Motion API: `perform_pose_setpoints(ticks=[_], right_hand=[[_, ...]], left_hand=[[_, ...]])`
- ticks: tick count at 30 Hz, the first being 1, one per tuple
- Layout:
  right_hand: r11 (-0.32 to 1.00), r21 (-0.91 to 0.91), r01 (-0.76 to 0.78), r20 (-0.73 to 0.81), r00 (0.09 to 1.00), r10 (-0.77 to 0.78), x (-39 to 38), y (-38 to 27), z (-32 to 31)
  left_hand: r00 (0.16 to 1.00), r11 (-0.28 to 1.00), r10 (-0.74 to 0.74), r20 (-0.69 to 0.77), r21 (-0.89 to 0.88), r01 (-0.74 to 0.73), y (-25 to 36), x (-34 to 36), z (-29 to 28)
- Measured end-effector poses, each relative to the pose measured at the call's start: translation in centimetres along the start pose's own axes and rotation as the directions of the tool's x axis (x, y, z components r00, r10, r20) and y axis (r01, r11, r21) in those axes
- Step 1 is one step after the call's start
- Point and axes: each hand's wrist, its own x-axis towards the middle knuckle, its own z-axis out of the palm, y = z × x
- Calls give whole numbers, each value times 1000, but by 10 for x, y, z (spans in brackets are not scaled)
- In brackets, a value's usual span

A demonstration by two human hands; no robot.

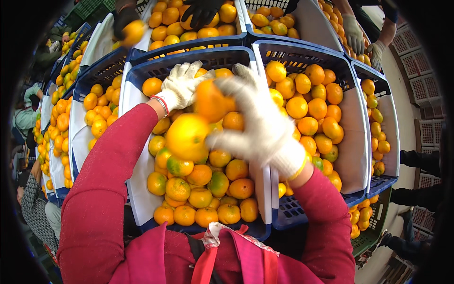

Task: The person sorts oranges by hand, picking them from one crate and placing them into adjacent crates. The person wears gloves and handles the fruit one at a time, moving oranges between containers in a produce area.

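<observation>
A blue crate (189, 56) lined with white sheet stands before me, full of orange and green-tinged mandarin oranges (199, 175). My left hand (182, 84), in a cream knit glove, lies over fruit in its far part with fingers spread. My right hand (262, 125), gloved too and smeared by motion, is above the crate's middle. Between its fingers and thumb is a blurred orange mandarin (209, 101). A yellower blurred mandarin (187, 136) sits by the thumb tip, raised above the pile. The left palm's underside is hidden.
More fruit-filled blue crates adjoin on the right (307, 106) and left (97, 106). Across from me, black-gloved hands (203, 10) and a blurred dark glove (125, 21) work over fruit. Another person's pale gloves (354, 35) are at upper right. A green crate (373, 229) stands lower right.
</observation>
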Motion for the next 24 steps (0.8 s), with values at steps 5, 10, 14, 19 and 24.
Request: perform_pose_setpoints(ticks=[5, 10, 14, 19, 24], right_hand=[[603, -326, -728, -324, 686, 652, 7, 172, -38], [343, -613, -712, -219, 570, 792, 7, 203, -7], [508, -440, -741, -116, 608, 786, 24, 232, -1], [407, -560, -721, -275, 626, 730, 27, 216, 22], [430, -446, -785, -347, 594, 726, 15, 216, 3]], left_hand=[[991, 990, 131, -40, 49, -129, -9, 3, 6], [983, 985, 173, -64, 23, -172, -13, 4, 17], [994, 995, 95, 48, 6, -95, -13, -4, 2], [994, 994, 104, -14, 46, -104, -14, 6, 10], [997, 995, 81, -15, 58, -80, -8, 2, 12]])
